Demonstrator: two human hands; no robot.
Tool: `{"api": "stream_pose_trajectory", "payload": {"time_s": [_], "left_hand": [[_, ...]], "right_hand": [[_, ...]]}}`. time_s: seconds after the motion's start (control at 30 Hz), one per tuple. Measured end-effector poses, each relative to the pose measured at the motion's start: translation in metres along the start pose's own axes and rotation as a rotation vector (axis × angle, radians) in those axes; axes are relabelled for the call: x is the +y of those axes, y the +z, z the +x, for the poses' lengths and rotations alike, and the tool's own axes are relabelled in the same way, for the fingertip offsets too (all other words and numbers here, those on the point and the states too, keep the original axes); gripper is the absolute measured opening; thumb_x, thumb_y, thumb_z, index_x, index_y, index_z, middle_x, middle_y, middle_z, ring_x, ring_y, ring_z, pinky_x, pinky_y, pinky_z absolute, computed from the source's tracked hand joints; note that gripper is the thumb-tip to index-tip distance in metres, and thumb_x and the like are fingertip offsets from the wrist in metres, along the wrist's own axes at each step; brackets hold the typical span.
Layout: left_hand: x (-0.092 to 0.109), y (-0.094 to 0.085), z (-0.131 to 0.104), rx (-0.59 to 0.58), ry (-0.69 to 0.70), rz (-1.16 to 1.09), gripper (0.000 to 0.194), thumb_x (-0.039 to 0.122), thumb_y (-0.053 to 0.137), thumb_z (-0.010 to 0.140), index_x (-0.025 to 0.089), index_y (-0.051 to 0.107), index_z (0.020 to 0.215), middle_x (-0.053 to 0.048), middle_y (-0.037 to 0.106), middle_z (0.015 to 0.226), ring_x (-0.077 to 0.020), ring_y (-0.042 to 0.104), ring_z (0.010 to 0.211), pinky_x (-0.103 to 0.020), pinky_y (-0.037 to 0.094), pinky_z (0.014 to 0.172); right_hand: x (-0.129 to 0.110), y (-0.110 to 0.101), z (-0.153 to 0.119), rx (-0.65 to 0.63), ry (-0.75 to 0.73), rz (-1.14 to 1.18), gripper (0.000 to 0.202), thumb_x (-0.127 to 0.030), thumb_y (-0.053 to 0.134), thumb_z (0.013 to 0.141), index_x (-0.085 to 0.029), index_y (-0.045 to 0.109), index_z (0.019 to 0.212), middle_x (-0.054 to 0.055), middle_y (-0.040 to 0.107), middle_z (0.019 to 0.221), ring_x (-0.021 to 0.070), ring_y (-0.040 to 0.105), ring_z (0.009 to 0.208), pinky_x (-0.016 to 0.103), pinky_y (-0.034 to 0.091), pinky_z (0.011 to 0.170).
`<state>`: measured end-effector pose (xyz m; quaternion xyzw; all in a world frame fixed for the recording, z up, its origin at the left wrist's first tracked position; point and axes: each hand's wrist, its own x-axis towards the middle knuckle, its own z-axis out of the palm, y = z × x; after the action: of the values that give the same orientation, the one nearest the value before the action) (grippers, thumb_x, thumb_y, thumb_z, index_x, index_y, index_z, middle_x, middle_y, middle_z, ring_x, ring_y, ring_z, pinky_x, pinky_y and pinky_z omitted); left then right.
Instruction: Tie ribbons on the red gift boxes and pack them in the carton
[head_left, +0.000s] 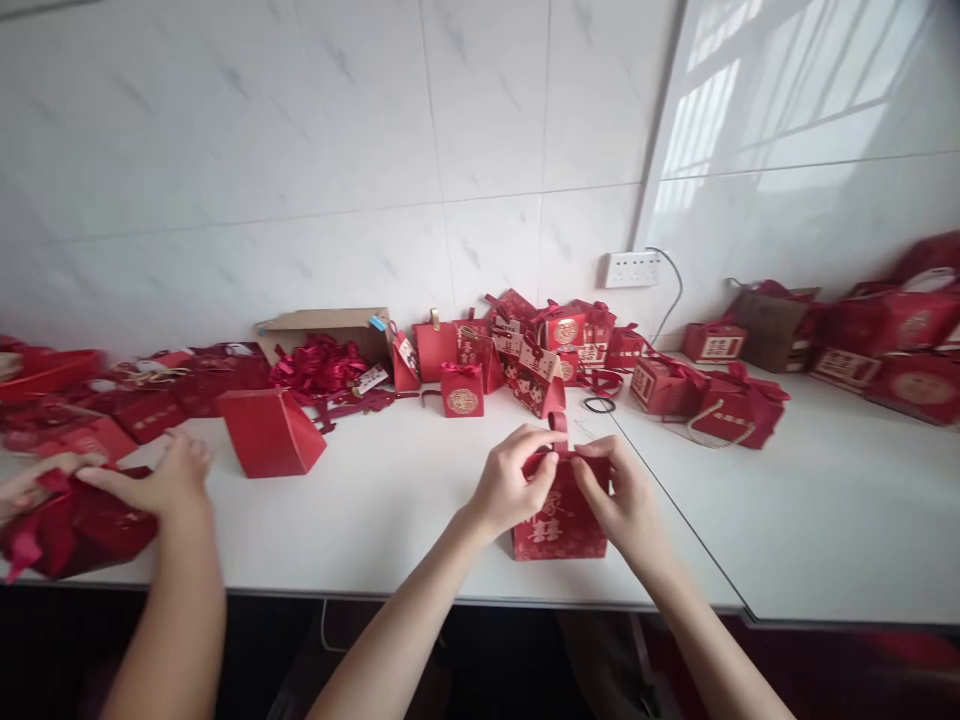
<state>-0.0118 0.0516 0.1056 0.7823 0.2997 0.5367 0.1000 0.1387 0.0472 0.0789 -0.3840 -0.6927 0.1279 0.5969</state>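
A red gift box (pixel 559 535) with pale lettering stands upright near the table's front edge. Its top edge is pinched between the fingertips of my left hand (pixel 516 482) and my right hand (pixel 616 490), one at each side of the middle. A red strap loop (pixel 558 428) rises from the top between them. Both hands have thumb in front and fingers behind, partly out of sight. To the left, a plain red box (pixel 266 432) with a slanting side sits on the table, apart from my hands.
At far left a co-worker's hands (pixel 176 475) hold a dark red ribboned box (pixel 97 535). Along the wall stand several red boxes (pixel 463 390) and a cardboard box (pixel 322 322) of red ribbons (pixel 322 368). More boxes (pixel 739 405) and a black loop (pixel 599 405) lie rightward.
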Motion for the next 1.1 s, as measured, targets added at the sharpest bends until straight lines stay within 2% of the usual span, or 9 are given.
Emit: {"api": "stream_pose_trajectory", "payload": {"time_s": [0.27, 0.47, 0.57, 0.73, 0.8, 0.87, 0.9, 1.03, 1.1], "left_hand": [[-0.004, -0.005, -0.006, -0.057, -0.031, -0.049, 0.024, 0.023, 0.048, 0.089, 0.02, 0.062, 0.107, -0.007, 0.065, 0.099, -0.0175, 0.062, 0.094, -0.03, 0.051, 0.085], [-0.025, -0.011, -0.013, 0.024, -0.34, -0.298, 0.058, 0.061, 0.032, 0.09, 0.018, 0.045, 0.127, -0.013, 0.065, 0.108, -0.022, 0.066, 0.092, -0.041, 0.053, 0.082], [-0.022, -0.076, -0.041, 0.025, -0.405, -0.162, 0.047, 0.063, 0.045, 0.085, 0.022, 0.061, 0.1, -0.008, 0.069, 0.097, -0.0241, 0.065, 0.099, -0.049, 0.046, 0.094], [-0.02, -0.242, -0.099, 0.112, -0.383, 0.215, 0.028, 0.055, 0.073, 0.065, 0.035, 0.064, 0.082, 0.003, 0.069, 0.089, -0.0233, 0.062, 0.103, -0.047, 0.014, 0.119], [-0.024, -0.262, -0.095, 0.279, -0.375, 0.347, 0.024, 0.047, 0.073, 0.068, 0.033, 0.065, 0.086, 0.002, 0.067, 0.094, -0.0205, 0.052, 0.12, -0.044, 0.01, 0.12], [-0.031, -0.234, -0.074, 0.324, -0.355, 0.22, 0.015, 0.043, 0.065, 0.078, 0.031, 0.063, 0.086, 0.001, 0.065, 0.098, -0.0172, 0.045, 0.127, -0.043, 0.028, 0.115], [-0.035, -0.205, -0.06, 0.382, -0.343, 0.074, 0.018, 0.044, 0.055, 0.085, 0.028, 0.062, 0.086, -0.001, 0.064, 0.101, -0.0183, 0.046, 0.125, -0.042, 0.038, 0.108], [-0.037, -0.059, -0.022, 0.229, -0.391, -0.118, 0.027, 0.043, 0.049, 0.088, 0.018, 0.061, 0.089, -0.007, 0.067, 0.094, -0.0219, 0.063, 0.099, -0.036, 0.052, 0.085], [-0.029, -0.014, -0.019, 0.176, -0.386, -0.22, 0.03, 0.042, 0.043, 0.091, 0.017, 0.06, 0.097, -0.009, 0.067, 0.098, -0.0213, 0.063, 0.098, -0.036, 0.05, 0.087]], "right_hand": [[0.0, 0.004, -0.004, 0.066, -0.014, -0.003, 0.005, -0.028, 0.054, 0.084, -0.023, 0.054, 0.084, 0.001, 0.058, 0.073, 0.0148, 0.057, 0.062, 0.028, 0.048, 0.058], [0.002, 0.007, -0.01, 0.134, 0.016, 0.028, 0.006, -0.027, 0.055, 0.085, -0.021, 0.055, 0.085, 0.001, 0.057, 0.076, 0.0151, 0.058, 0.067, 0.027, 0.048, 0.057], [0.004, 0.009, -0.012, 0.157, 0.014, 0.032, 0.005, -0.026, 0.055, 0.085, -0.021, 0.055, 0.086, 0.001, 0.056, 0.077, 0.0151, 0.058, 0.069, 0.027, 0.048, 0.059], [0.007, 0.015, -0.013, 0.19, 0.0, 0.046, 0.005, -0.026, 0.056, 0.085, -0.021, 0.056, 0.087, 0.001, 0.055, 0.077, 0.0149, 0.056, 0.068, 0.027, 0.047, 0.058], [0.008, 0.018, -0.013, 0.207, 0.003, 0.052, 0.005, -0.026, 0.057, 0.085, -0.021, 0.056, 0.086, 0.001, 0.055, 0.078, 0.0154, 0.057, 0.07, 0.028, 0.047, 0.059], [0.007, 0.019, -0.013, 0.22, 0.012, 0.053, 0.005, -0.026, 0.057, 0.084, -0.021, 0.056, 0.086, 0.001, 0.055, 0.078, 0.0158, 0.057, 0.071, 0.028, 0.047, 0.06], [0.006, 0.019, -0.013, 0.22, 0.019, 0.054, 0.005, -0.026, 0.056, 0.084, -0.021, 0.056, 0.086, 0.001, 0.056, 0.078, 0.0158, 0.057, 0.071, 0.029, 0.048, 0.061], [-0.002, 0.016, -0.01, 0.185, 0.054, 0.053, 0.004, -0.025, 0.055, 0.085, -0.021, 0.054, 0.086, 0.002, 0.057, 0.079, 0.0161, 0.058, 0.071, 0.029, 0.049, 0.063], [-0.005, 0.014, -0.007, 0.171, 0.068, 0.047, 0.004, -0.025, 0.054, 0.085, -0.022, 0.054, 0.086, 0.002, 0.059, 0.08, 0.0165, 0.059, 0.073, 0.03, 0.049, 0.065]]}}
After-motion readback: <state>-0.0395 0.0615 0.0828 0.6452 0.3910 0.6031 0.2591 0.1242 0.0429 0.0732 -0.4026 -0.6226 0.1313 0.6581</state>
